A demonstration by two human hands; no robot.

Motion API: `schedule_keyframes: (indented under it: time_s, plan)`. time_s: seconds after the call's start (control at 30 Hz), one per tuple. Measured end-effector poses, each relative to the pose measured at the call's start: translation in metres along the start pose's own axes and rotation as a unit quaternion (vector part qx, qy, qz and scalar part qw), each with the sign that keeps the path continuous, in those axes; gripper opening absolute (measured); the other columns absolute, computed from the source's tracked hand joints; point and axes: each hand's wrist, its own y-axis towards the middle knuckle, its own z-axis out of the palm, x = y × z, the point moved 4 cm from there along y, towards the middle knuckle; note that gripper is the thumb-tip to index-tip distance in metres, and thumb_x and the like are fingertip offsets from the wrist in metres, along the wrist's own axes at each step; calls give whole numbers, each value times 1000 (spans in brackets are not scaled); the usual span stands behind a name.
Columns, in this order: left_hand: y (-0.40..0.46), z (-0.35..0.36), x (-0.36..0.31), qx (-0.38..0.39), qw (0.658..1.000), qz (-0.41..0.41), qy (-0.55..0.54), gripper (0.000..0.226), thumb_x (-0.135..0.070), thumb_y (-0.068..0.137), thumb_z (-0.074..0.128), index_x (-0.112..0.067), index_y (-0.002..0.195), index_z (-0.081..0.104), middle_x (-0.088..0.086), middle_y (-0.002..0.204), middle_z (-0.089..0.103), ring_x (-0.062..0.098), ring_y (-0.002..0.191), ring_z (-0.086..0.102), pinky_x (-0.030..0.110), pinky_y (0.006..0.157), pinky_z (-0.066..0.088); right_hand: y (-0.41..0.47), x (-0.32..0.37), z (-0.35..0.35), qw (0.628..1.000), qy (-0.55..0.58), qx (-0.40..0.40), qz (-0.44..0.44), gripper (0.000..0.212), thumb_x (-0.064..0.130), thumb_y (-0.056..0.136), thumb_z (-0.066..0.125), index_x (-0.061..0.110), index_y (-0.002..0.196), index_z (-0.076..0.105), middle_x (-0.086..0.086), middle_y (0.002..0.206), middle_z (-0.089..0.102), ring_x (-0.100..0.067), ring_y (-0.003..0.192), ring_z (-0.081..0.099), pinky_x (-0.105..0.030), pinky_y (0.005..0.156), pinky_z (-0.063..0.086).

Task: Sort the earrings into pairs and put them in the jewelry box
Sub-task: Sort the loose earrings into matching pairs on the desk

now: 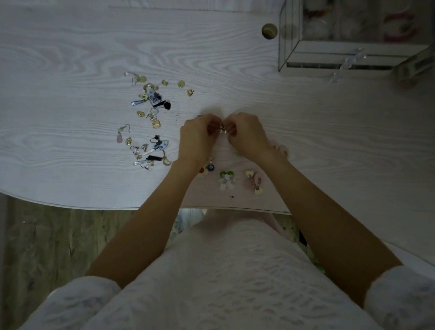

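Observation:
My left hand point(198, 137) and my right hand point(247, 134) meet over the middle of the white table point(60, 59), fingers curled, pinching a small metallic earring point(222, 130) between them. A loose heap of earrings point(152, 117) lies to the left: gold studs, blue-and-white drops, black pieces, clear hooks. Near the front edge lie grouped earrings: a red-and-blue set point(206, 169) partly under my left wrist, a green-and-white pair point(226, 180) and a pink-and-gold pair point(254, 182). The glass jewelry box point(349, 29) stands at the far right.
A round cable hole point(269, 31) is in the tabletop beside the box. A pink object point(281, 149) peeks out from behind my right wrist. The table's curved front edge runs just ahead of my body, with wooden floor below on the left.

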Motion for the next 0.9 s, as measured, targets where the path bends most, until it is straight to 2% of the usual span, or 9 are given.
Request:
schedule_keyframes:
  time_s: [0.1, 0.2, 0.3, 0.37, 0.5, 0.57, 0.67, 0.8, 0.9]
  plan:
    - [-3, -6, 3, 13, 1000, -20, 0, 26, 2, 78, 61, -6, 101, 69, 10, 92, 73, 21, 84, 68, 33, 82, 55, 0, 2, -1, 1000, 1, 4, 3, 32, -10, 77, 53, 0, 105, 65, -21, 104, 62, -31, 94, 60, -39, 85, 49]
    - [-8, -21, 9, 26, 999, -19, 6, 31, 2, 79, 60, -10, 106, 67, 5, 100, 71, 16, 82, 66, 30, 81, 54, -2, 1, -6, 1000, -1, 1, -3, 28, -4, 80, 54, 2, 105, 65, -18, 104, 62, -29, 94, 59, -33, 83, 47]
    - [-18, -49, 16, 18, 999, 41, 15, 28, -5, 81, 63, -13, 108, 65, 1, 106, 67, 7, 78, 60, 12, 69, 49, -2, 4, -18, 1000, 5, -11, -18, 25, 6, 85, 57, 7, 109, 64, -12, 106, 61, -22, 97, 57, -25, 80, 42]
    - [-28, -71, 28, -9, 997, 71, 28, 24, -10, 85, 60, -14, 108, 64, 2, 105, 64, 10, 79, 58, 17, 65, 47, 2, 10, -25, 999, 13, -31, -40, 22, 10, 87, 57, 10, 108, 64, -9, 104, 62, -20, 98, 55, -22, 80, 39]
    - [-48, -100, 65, -61, 994, -6, 86, 26, -16, 85, 60, -15, 111, 63, 6, 107, 64, 23, 92, 55, 34, 73, 49, 16, 28, -18, 995, -16, -28, -90, 22, 9, 86, 58, 11, 106, 65, -8, 104, 63, -21, 98, 53, -23, 80, 37]
    - [-56, -105, 80, -60, 990, -61, 110, 29, -14, 83, 63, -12, 112, 63, 11, 108, 64, 30, 97, 54, 38, 77, 47, 24, 36, -7, 992, -53, -10, -111, 23, 8, 85, 58, 10, 107, 64, -10, 107, 62, -24, 100, 54, -30, 84, 43]
    - [-63, -105, 89, -60, 986, -100, 119, 33, -13, 82, 64, -11, 115, 62, 15, 111, 62, 34, 101, 52, 37, 79, 43, 33, 43, 8, 988, -84, 11, -129, 22, 7, 87, 57, 6, 108, 62, -14, 110, 59, -27, 97, 55, -38, 83, 48]
    - [-59, -98, 88, -65, 986, -113, 105, 33, -15, 83, 62, -12, 115, 61, 13, 112, 62, 32, 100, 52, 35, 77, 42, 36, 50, 24, 983, -108, 38, -144, 19, 2, 87, 56, 3, 105, 63, -14, 108, 58, -25, 91, 58, -30, 75, 46]
    - [-52, -92, 90, -72, 984, -132, 93, 32, -22, 84, 63, -14, 114, 61, 11, 111, 62, 32, 99, 53, 36, 78, 43, 31, 58, 34, 979, -97, 57, -172, 17, 0, 84, 58, 1, 100, 65, -15, 103, 59, -27, 87, 59, -31, 75, 47]
